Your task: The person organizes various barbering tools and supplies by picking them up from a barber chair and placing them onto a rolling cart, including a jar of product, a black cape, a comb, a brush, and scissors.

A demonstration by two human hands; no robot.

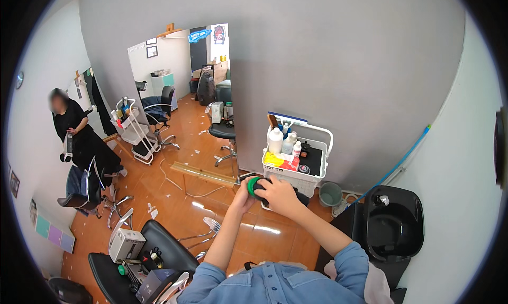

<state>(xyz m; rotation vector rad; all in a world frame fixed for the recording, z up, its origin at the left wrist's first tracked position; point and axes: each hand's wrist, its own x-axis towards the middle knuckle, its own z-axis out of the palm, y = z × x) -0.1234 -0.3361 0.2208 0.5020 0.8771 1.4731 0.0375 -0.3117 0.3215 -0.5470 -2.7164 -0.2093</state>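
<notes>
Both hands meet in front of my chest around a dark cylindrical item with a green end (253,186), perhaps a container. My left hand (243,197) supports it from the left side, near the green end. Over the dark part lie the fingers of my right hand (278,193). The fingers hide much of the item, so its exact kind cannot be told. Just beyond my hands stands a white trolley (292,173) with a white bottle (275,140), smaller bottles, a yellow and red packet (281,161), a brown-handled brush (272,120) and a round black tin (304,169).
At the lower left, a black salon chair (162,240) bears boxes and tools. A black wash basin (395,224), a grey bucket (330,194) and a blue pole (391,163) are at the right. A large mirror (186,105) leans on the wall. Another person (79,125) stands far left.
</notes>
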